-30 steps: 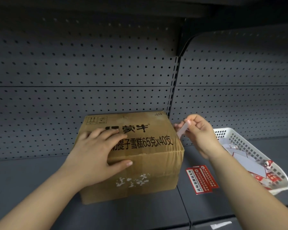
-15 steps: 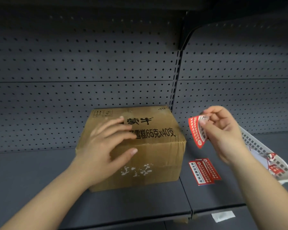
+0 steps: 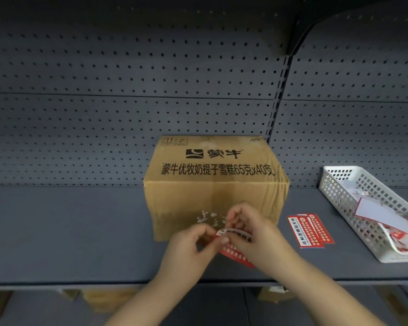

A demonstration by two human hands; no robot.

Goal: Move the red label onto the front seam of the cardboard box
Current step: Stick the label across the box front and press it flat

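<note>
Both hands pinch the red label (image 3: 235,253), the left hand (image 3: 190,246) at its near-left corner and the right hand (image 3: 253,234) along its top, its long axis crosswise, with the cardboard box (image 3: 216,184) front seam just beyond and above the grip.

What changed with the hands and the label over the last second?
The left hand let go of the cardboard box and joined the right hand on the red label, now low before the box front. Spare labels and white basket stayed.
</note>
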